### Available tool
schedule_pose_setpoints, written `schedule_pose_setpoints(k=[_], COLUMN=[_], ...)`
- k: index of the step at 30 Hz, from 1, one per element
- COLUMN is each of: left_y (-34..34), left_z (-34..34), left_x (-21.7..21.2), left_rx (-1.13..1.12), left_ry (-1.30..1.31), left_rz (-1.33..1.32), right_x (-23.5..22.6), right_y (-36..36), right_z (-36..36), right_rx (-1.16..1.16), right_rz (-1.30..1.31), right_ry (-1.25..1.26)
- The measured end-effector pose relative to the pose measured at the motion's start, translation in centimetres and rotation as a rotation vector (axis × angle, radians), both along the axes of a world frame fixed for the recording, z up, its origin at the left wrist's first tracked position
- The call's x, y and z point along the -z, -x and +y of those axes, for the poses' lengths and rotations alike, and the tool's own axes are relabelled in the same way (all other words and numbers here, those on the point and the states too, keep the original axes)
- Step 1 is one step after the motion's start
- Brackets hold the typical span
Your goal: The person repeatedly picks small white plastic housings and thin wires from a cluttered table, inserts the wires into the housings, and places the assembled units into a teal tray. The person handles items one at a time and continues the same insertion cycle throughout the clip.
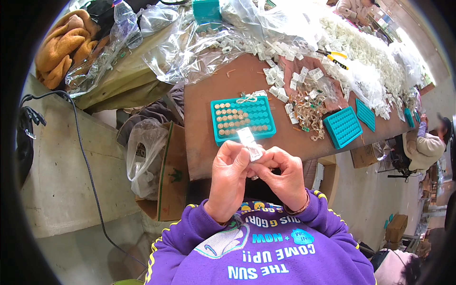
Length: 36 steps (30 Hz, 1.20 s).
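Observation:
Both my hands meet over the near edge of a brown table (204, 142). My left hand (229, 178) and my right hand (283, 178) together pinch a small clear plastic packet (250, 142) that stands up between the fingertips. Just beyond it lies a teal grid tray (242, 118) partly filled with small round tan pieces. Purple sleeves cover both forearms.
Two more teal trays (343, 126) lie to the right, beside a tangle of small metal parts (308, 110). Heaps of small white packets (365, 52), clear bags and yellow-handled pliers (336, 58) crowd the far table. A cardboard box with a bag (145, 161) stands left. Another person (427, 142) sits right.

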<state>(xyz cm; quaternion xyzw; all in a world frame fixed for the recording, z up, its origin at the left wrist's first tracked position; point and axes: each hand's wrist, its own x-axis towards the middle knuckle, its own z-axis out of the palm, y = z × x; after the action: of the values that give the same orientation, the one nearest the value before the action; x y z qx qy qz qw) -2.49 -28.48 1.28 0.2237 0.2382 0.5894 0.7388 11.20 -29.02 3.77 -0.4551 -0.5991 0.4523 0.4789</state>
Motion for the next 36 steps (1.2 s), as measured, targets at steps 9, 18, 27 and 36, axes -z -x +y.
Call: schedule_pose_setpoints(k=[9,18,27,36], left_y=[1.4,1.5,0.7,0.9], left_z=[0.8,0.5,0.4,0.4], left_x=[1.2,2.1,2.8,2.5], left_rx=[-0.154,-0.11,-0.036,-0.041], left_ry=[-0.21,-0.098,-0.039,-0.023], left_rz=[-0.174,-0.136,-0.172,-0.17], right_x=[1.7,2.2,0.9,0.4], right_y=[-3.9,-3.8,-3.2,-3.6], right_z=[6.3,7.9,9.0,10.2], right_rx=[0.25,0.133,-0.109,-0.157], right_rz=[-0.623,-0.681,-0.827,-0.758], right_ry=[-0.565,-0.553,-0.482,-0.46])
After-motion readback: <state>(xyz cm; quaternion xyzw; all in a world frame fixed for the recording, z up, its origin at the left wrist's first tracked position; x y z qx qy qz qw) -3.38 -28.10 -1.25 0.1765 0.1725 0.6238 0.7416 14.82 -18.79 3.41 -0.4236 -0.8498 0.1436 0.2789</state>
